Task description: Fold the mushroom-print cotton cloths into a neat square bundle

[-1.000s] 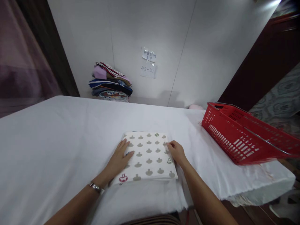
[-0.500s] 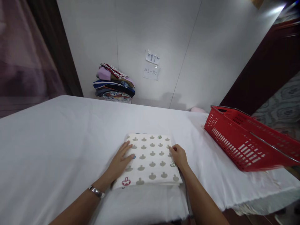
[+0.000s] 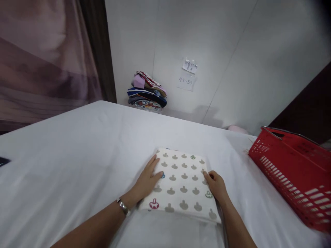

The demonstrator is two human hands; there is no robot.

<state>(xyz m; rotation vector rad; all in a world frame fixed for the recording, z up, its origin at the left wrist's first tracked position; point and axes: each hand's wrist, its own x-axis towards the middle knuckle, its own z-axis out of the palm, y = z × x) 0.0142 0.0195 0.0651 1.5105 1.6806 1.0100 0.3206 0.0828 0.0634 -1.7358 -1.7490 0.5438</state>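
Note:
A folded white cloth (image 3: 182,182) printed with grey mushroom shapes lies on the white-covered table (image 3: 77,151) right in front of me. My left hand (image 3: 147,179) rests flat on the cloth's left edge, fingers stretched out, a metal watch on the wrist. My right hand (image 3: 216,186) is curled at the cloth's right edge, fingers bent onto it.
A red plastic basket (image 3: 292,172) with a metal handle stands at the table's right. A stack of folded colourful clothes (image 3: 147,93) sits at the far edge against the white wall, near two paper notes (image 3: 188,74). A dark curtain hangs at the left.
The view has swung to the left, so cloth, basket and stack sit further right in frame. Both hands stay on the cloth's edges much as before.

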